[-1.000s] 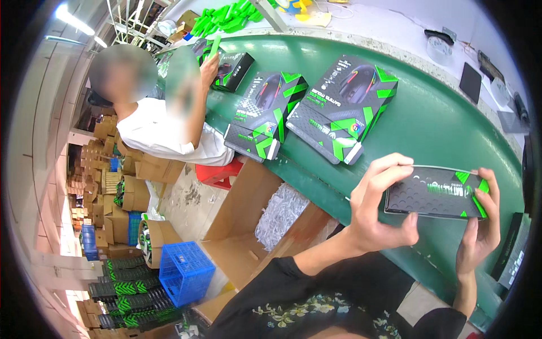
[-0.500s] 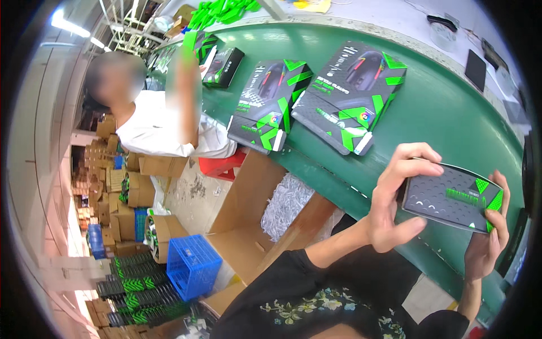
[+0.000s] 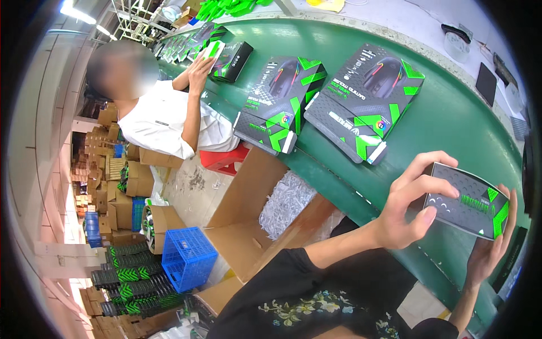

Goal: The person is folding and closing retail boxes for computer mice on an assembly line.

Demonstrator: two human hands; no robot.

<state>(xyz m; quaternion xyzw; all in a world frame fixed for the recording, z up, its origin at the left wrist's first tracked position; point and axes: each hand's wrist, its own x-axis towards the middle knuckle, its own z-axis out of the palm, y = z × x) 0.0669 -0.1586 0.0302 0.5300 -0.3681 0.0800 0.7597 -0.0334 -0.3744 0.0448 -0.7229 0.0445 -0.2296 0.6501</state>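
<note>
Green and smooth, our long bench curves through a workshop stacked with cardboard cartons, carrying two flat black-and-green printed boxes. We hold a slim rectangular black box just above the bench's near edge, its long axis running left to right, tilted down rightward. Our left hand and right hand grip its opposite ends, fingers clamped on glossy card.
</note>
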